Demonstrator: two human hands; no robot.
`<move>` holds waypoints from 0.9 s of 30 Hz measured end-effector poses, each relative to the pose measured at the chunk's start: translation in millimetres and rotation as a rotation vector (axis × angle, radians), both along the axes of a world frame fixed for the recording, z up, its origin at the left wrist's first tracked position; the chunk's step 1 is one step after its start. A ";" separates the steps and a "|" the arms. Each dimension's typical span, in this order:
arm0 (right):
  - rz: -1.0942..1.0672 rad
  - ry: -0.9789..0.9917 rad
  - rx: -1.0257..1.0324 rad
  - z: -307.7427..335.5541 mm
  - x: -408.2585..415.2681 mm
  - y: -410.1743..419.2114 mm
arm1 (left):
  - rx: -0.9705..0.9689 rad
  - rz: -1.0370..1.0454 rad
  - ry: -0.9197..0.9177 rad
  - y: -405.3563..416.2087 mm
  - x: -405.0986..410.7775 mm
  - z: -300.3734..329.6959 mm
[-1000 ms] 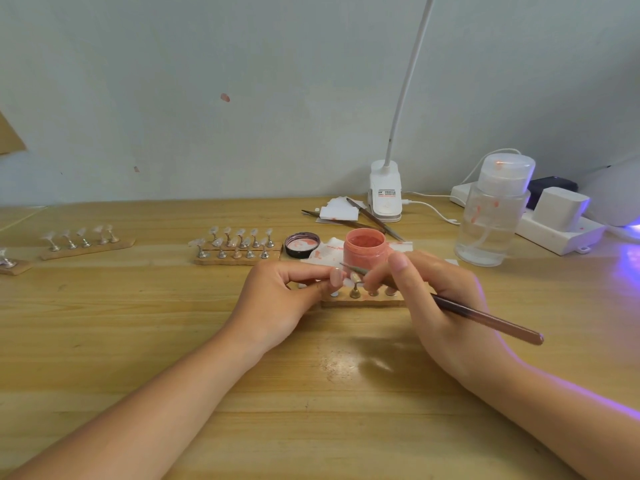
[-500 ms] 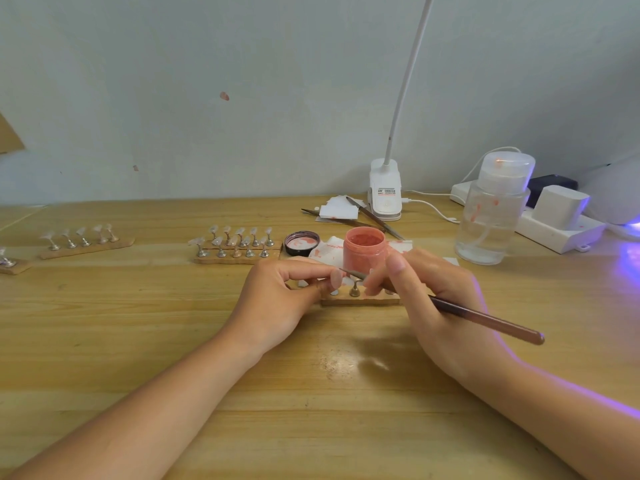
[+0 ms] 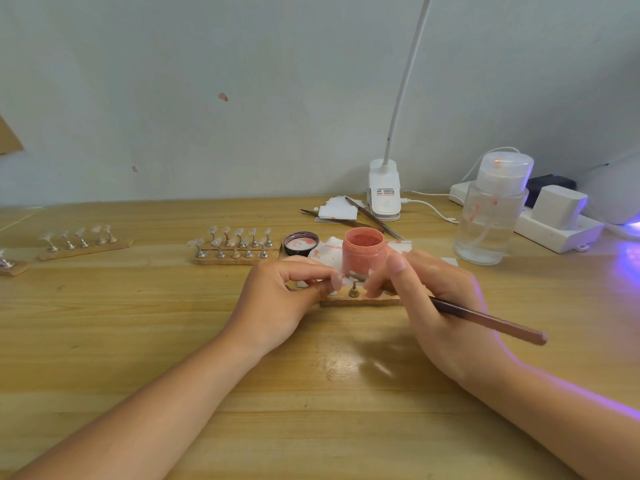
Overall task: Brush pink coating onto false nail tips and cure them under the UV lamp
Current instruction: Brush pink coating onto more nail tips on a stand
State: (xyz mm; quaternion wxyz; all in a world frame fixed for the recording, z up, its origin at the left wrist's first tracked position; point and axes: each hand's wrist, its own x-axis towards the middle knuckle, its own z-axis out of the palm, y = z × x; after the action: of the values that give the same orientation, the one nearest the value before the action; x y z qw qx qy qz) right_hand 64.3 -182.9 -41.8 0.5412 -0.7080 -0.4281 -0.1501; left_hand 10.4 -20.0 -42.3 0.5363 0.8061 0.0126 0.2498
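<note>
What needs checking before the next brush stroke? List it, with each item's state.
1. Brush gripped in right hand: ok.
2. Nail tip pinched by left hand: ok.
3. Brush end at the tip: ok.
4. Pink jar open behind the hands, lid off beside it: ok.
5. Coating loaded on the bristles: cannot tell, too small.
6. UV lamp on: violet glow at the table's right edge, ok; lamp itself mostly out of frame.

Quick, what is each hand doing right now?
Left hand: pinching a nail tip on its stand.
Right hand: holding the brush.
</note>
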 end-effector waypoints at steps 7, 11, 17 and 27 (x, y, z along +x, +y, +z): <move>0.020 0.013 0.018 0.2 -1.1 -0.8 | 0.000 0.005 0.012 -0.9 -0.3 0.6; -0.007 0.003 -0.036 1.2 -0.6 0.9 | 0.014 -0.007 0.017 -1.0 -0.9 1.1; -0.002 -0.041 -0.004 1.2 0.1 -0.5 | 0.022 0.008 0.019 -0.5 -0.5 0.2; -0.021 -0.064 -0.022 2.6 -0.1 0.9 | 0.027 0.044 0.052 0.6 -1.3 1.1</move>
State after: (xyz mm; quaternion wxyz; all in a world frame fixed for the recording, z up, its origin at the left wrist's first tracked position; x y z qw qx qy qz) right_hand 64.2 -182.0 -39.2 0.5177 -0.7133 -0.4393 -0.1736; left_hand 9.1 -19.4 -41.2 0.5193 0.8189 0.0410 0.2409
